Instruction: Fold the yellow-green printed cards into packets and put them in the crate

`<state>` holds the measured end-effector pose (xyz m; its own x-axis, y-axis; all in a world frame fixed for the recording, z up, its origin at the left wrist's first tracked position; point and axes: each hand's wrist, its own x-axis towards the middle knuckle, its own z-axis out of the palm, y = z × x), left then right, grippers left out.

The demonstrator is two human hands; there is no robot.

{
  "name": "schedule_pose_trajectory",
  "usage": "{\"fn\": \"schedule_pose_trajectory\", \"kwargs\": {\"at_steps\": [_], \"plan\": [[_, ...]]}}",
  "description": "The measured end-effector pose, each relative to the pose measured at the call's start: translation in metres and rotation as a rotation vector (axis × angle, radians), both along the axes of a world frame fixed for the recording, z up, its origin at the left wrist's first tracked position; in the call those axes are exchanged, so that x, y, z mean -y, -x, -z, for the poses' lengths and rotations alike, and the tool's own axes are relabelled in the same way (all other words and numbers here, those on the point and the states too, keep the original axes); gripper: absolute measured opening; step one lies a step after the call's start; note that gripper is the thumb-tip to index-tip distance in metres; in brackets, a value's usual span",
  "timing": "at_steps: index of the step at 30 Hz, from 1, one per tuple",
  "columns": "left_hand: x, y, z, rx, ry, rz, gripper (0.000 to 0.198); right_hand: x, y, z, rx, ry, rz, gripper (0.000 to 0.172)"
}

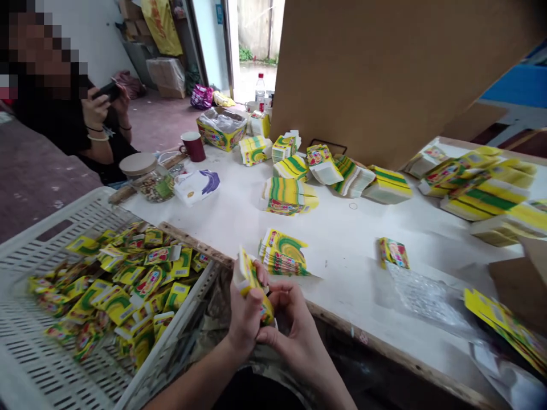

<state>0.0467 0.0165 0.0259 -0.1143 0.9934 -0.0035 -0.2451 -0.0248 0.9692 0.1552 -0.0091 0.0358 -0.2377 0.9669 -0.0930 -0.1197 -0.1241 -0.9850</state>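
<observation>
A small yellow and green printed carton (251, 277) is held upright at a slant above my lap, near the table's front edge. My left hand (244, 316) wraps around it, thumb across the near side. At the carton's lower end, the thumb and fingers of my right hand (290, 319) pinch together; what lies between those fingertips is partly hidden. Just beyond my hands, a fanned stack of flat cartons (284, 250) rests on the white table (342, 245). To my left, a white plastic crate (25, 341) contains many small yellow cartons (147, 285).
Several carton bundles (387, 185) line the table's back before a large cardboard sheet (367, 74). A tissue box (197, 187), glass jar (149, 179) and red mug (193, 147) stand back left. Clear plastic (427, 293) lies right. Another person (64, 114) holds a phone.
</observation>
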Motion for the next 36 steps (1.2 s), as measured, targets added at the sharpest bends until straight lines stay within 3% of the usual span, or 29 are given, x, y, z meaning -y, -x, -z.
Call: {"fn": "schedule_pose_trajectory", "kwargs": {"at_steps": [3, 7, 13, 19, 22, 25, 28, 31, 33, 36], "plan": [[0.001, 0.005, -0.003, -0.037, 0.004, 0.02, 0.069, -0.001, -0.004, 0.005, 0.1, -0.033, 0.058, 0.033], [0.006, 0.009, -0.002, 0.014, -0.034, 0.143, 0.087, -0.006, -0.019, 0.006, 0.029, 0.001, 0.15, 0.025], [0.01, 0.009, 0.007, 0.209, -0.004, 0.06, 0.034, -0.009, -0.021, 0.004, -0.145, 0.023, 0.159, 0.019], [0.006, 0.003, 0.016, 0.267, 0.114, -0.006, 0.022, -0.009, -0.013, 0.017, -0.283, 0.152, 0.188, 0.028], [-0.002, 0.004, 0.016, 0.286, 0.161, 0.029, 0.022, -0.01, -0.017, 0.018, -0.175, 0.075, 0.205, 0.025], [-0.011, 0.022, 0.004, 0.264, 0.1, 0.097, 0.033, -0.014, -0.033, 0.011, 0.109, -0.156, 0.226, 0.005], [-0.016, 0.048, -0.018, 0.052, -0.114, 0.22, 0.071, -0.017, -0.049, 0.0, 0.518, -0.492, 0.235, 0.026], [-0.015, 0.06, -0.038, -0.442, -0.121, 0.431, 0.099, -0.015, -0.052, -0.008, 0.808, -0.779, 0.125, 0.038], [-0.013, 0.053, -0.042, -0.703, -0.083, 0.569, 0.087, -0.011, -0.047, -0.008, 0.85, -0.866, 0.079, 0.041], [-0.009, 0.036, -0.035, -0.794, -0.065, 0.642, 0.058, -0.004, -0.038, 0.001, 0.709, -0.746, 0.311, 0.063]]}}
